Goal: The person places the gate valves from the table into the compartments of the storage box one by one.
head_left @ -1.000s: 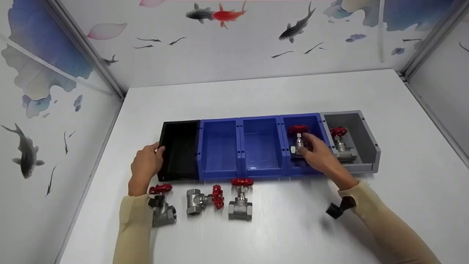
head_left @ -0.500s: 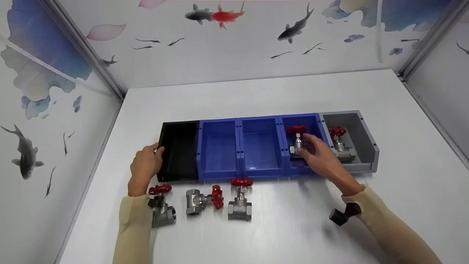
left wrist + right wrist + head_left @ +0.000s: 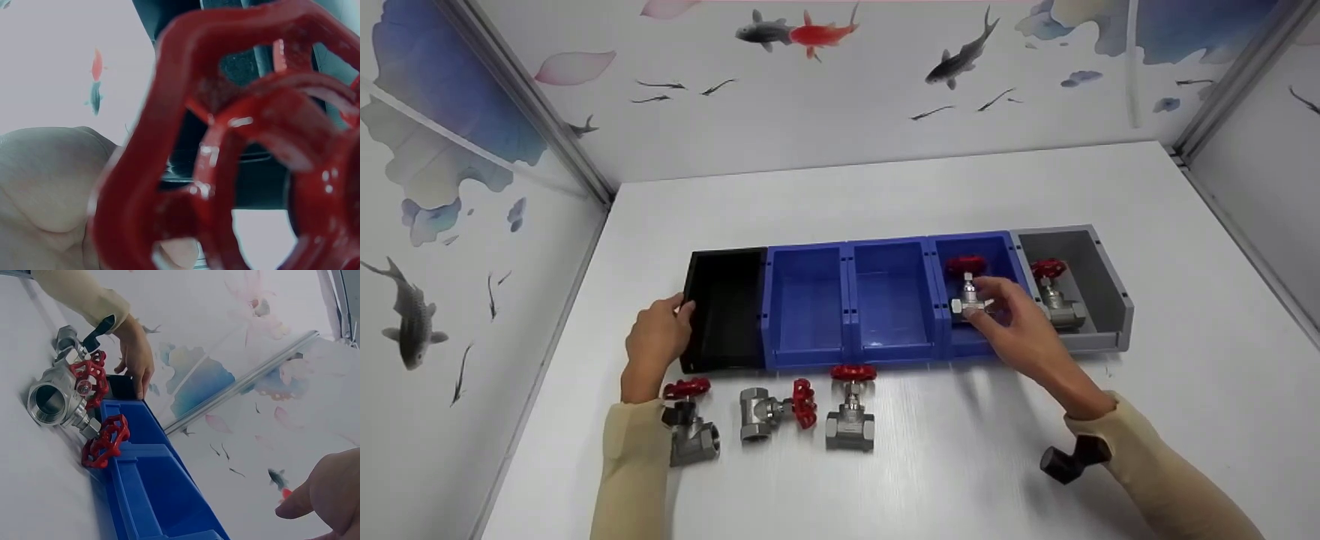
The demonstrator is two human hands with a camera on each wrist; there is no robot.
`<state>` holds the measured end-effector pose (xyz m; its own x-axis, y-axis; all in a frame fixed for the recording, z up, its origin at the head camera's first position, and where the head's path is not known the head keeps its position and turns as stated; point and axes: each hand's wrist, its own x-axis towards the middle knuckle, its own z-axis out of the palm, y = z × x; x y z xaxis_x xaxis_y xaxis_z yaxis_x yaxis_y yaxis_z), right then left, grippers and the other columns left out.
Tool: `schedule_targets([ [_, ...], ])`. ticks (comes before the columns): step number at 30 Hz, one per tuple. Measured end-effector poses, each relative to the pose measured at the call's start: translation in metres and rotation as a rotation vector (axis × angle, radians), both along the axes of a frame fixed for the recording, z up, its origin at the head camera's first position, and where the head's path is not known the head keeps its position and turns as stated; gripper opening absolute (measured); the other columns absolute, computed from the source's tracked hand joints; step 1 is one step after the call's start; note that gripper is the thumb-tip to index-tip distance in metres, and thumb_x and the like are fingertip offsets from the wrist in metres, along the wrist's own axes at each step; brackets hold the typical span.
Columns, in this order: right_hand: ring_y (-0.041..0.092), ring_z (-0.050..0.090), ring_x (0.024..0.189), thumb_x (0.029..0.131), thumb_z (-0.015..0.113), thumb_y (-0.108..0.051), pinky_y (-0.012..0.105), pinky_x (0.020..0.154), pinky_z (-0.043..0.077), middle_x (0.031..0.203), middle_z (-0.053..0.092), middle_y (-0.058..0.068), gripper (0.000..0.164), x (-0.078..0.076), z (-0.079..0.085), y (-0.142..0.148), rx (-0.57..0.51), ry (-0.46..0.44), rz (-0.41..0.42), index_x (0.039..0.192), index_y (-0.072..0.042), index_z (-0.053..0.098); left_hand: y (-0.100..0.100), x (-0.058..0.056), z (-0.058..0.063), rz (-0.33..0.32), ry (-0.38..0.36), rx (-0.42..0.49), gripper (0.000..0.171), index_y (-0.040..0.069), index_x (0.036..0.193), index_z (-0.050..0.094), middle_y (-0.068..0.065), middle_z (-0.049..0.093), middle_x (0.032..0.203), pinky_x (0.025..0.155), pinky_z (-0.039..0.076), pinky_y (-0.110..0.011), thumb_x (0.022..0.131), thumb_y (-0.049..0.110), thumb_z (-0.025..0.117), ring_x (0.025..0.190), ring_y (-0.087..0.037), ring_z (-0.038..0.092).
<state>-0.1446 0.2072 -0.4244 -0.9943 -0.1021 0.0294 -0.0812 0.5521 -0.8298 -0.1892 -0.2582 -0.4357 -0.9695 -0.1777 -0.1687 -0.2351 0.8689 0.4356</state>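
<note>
My left hand (image 3: pixel 658 335) holds the left wall of the black bin (image 3: pixel 726 364), thumb near the rim. My right hand (image 3: pixel 1020 322) reaches into the rightmost blue bin (image 3: pixel 982 349), thumb and index finger spread beside a gate valve (image 3: pixel 969 300) with a red handwheel. That valve stands in the bin; the hand partly covers it. In the right wrist view, the right thumb (image 3: pixel 298 502) stretches out straight. A large red handwheel (image 3: pixel 185 112) fills the left wrist view, in front of part of the left hand (image 3: pixel 53 180).
Another valve (image 3: pixel 1059 304) stands in the grey bin (image 3: pixel 1099 341). On the white table before the bins lie a left valve (image 3: pixel 694 439), a sideways valve (image 3: pixel 761 412) and an upright-facing valve (image 3: pixel 851 427). Two more blue bins (image 3: pixel 806 356) sit mid-row. Printed walls enclose the table.
My right hand has drawn back slightly toward me, its thumb and index finger wider apart around the valve. The valve stays in the blue bin. My left hand keeps its place.
</note>
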Motion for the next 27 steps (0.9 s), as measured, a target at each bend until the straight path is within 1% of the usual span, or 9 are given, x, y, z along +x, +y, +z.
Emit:
schedule_targets([
  [3,0.023,0.054,0.095,0.098,0.063,-0.019,0.024,0.081,0.044,0.118,0.061,0.015,0.041,0.006,0.003,-0.002,-0.029,0.007,-0.006,0.134,-0.001,0.054,0.000,0.000,0.000,0.001,-0.006,-0.004,0.049,0.003,0.148,0.044,-0.030,0.049,0.142,0.081,0.051,-0.055,0.107,0.031,0.041,0.112,-0.045,0.061],
  [5,0.022,0.056,0.094,0.098,0.063,-0.018,0.021,0.079,0.045,0.116,0.062,0.013,0.038,0.009,0.005,-0.002,-0.043,-0.001,0.003,0.132,-0.003,0.056,0.000,0.000,0.000,0.002,-0.009,-0.008,0.050,0.004,0.148,0.043,-0.029,0.048,0.143,0.084,0.050,-0.057,0.107,0.031,0.040,0.115,-0.046,0.059],
  [8,0.023,0.059,0.097,0.098,0.063,-0.017,0.025,0.083,0.049,0.114,0.063,0.011,0.037,0.011,0.006,-0.004,-0.043,-0.019,0.028,0.132,-0.005,0.056,0.000,0.000,0.000,0.003,-0.014,-0.011,0.050,0.004,0.149,0.043,-0.029,0.047,0.144,0.087,0.049,-0.058,0.108,0.031,0.040,0.118,-0.047,0.057],
  [12,0.025,0.062,0.101,0.099,0.063,-0.020,0.036,0.088,0.050,0.115,0.064,0.011,0.036,0.015,0.004,-0.005,-0.029,-0.029,0.059,0.131,-0.006,0.057,0.000,-0.001,0.000,0.003,-0.025,-0.009,0.050,0.004,0.149,0.042,-0.029,0.046,0.145,0.088,0.049,-0.057,0.108,0.031,0.039,0.120,-0.047,0.055],
  [13,0.024,0.062,0.101,0.098,0.063,-0.021,0.036,0.088,0.050,0.114,0.064,0.010,0.036,0.016,0.003,-0.005,-0.024,-0.028,0.066,0.130,-0.006,0.057,0.000,-0.001,0.000,0.003,-0.029,-0.008,0.050,0.004,0.150,0.042,-0.029,0.046,0.145,0.088,0.049,-0.057,0.108,0.031,0.039,0.120,-0.047,0.055],
  [19,0.019,0.063,0.096,0.098,0.063,-0.018,0.033,0.086,0.051,0.107,0.066,0.006,0.030,0.018,-0.002,-0.009,-0.016,-0.027,0.119,0.125,-0.004,0.061,0.000,-0.002,-0.002,-0.002,-0.029,-0.004,0.050,0.004,0.149,0.042,-0.030,0.046,0.144,0.085,0.050,-0.056,0.108,0.032,0.039,0.118,-0.046,0.057],
  [20,0.019,0.064,0.096,0.098,0.063,-0.019,0.032,0.086,0.051,0.108,0.067,0.007,0.030,0.019,-0.003,-0.010,-0.023,-0.033,0.133,0.124,-0.003,0.061,0.000,-0.001,-0.002,-0.003,-0.026,-0.005,0.050,0.004,0.149,0.042,-0.030,0.047,0.144,0.084,0.050,-0.055,0.108,0.032,0.039,0.117,-0.046,0.057],
  [24,0.022,0.066,0.102,0.098,0.063,-0.020,0.038,0.090,0.052,0.113,0.068,0.012,0.031,0.020,-0.007,-0.013,-0.039,-0.075,0.176,0.123,-0.001,0.062,-0.001,-0.001,-0.002,-0.006,-0.013,-0.006,0.050,0.004,0.149,0.043,-0.029,0.048,0.143,0.080,0.051,-0.055,0.107,0.032,0.040,0.112,-0.046,0.060],
  [27,0.023,0.067,0.104,0.098,0.063,-0.022,0.041,0.090,0.052,0.115,0.069,0.014,0.032,0.019,-0.012,-0.015,-0.046,-0.118,0.197,0.123,-0.001,0.062,-0.001,-0.001,-0.002,-0.007,-0.008,-0.005,0.050,0.004,0.149,0.043,-0.029,0.048,0.143,0.078,0.051,-0.055,0.107,0.032,0.040,0.110,-0.045,0.061],
])
